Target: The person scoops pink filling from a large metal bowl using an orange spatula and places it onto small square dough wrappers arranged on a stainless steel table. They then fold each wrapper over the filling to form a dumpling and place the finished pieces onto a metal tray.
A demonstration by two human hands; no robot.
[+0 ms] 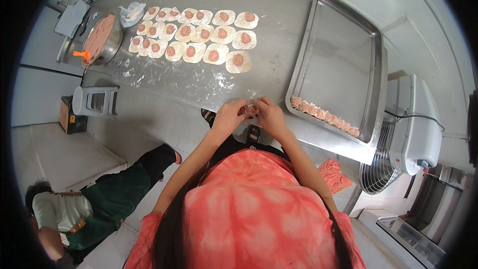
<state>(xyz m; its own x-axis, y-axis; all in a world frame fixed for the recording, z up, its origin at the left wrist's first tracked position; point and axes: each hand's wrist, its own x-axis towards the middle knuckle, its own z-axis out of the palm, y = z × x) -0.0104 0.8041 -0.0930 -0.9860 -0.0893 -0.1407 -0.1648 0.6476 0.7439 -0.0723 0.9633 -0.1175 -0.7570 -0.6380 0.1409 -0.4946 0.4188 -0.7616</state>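
Between my two hands is a small dumpling (252,110), a pale wrapper gathered around pink filling. My left hand (233,115) pinches it from one side, and my right hand (269,116) closes on it from the other. Both are just off the near edge of the steel table (199,87). Beyond them, rows of flat wrappers (217,53), each topped with a ball of pink meat filling, lie on the floured steel. On the right, a row of shaped dumplings (323,115) lines the near end of a large metal tray (301,65).
At the far left a steel bowl (116,40) holds pink filling and an orange scoop (81,54), beside a plastic bag (132,14). A white appliance (417,122) and a fan (381,164) stand right of the tray. A stool (95,100) and another person (99,204) are at left.
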